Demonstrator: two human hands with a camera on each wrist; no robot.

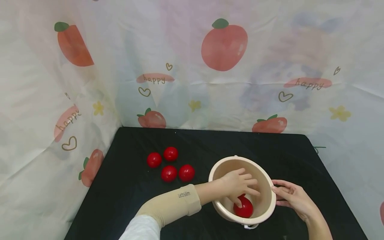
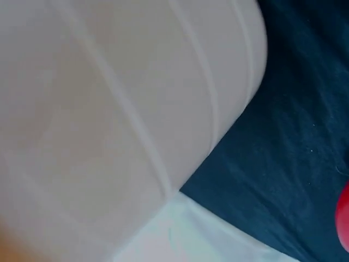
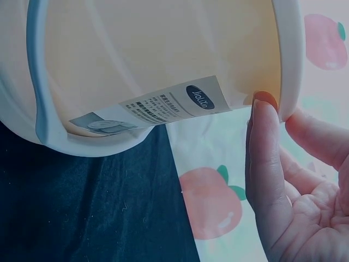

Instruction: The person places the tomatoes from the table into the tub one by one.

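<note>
A cream bucket (image 1: 220,208) stands tilted on the black table, its mouth facing my head camera. My left hand (image 1: 240,183) reaches inside it, fingers spread and relaxed, the thumb over a shiny red ball (image 1: 246,209) low in the bucket. Whether thumb and ball touch is hard to tell. At the bucket's right side, my right hand (image 1: 295,198) pinches the rim between thumb and fingers; the right wrist view shows this grip close up, beside a printed label (image 3: 180,103) on the bucket's wall. In the left wrist view, the bucket's wall (image 2: 136,109) fills most of the picture.
Several more red balls (image 1: 169,173) lie grouped on the black tablecloth (image 1: 126,200), left of the bucket. A pale fabric backdrop (image 1: 186,40) printed with fruit rises behind the table and along its sides. A handle (image 3: 37,71) runs across the bucket's outside.
</note>
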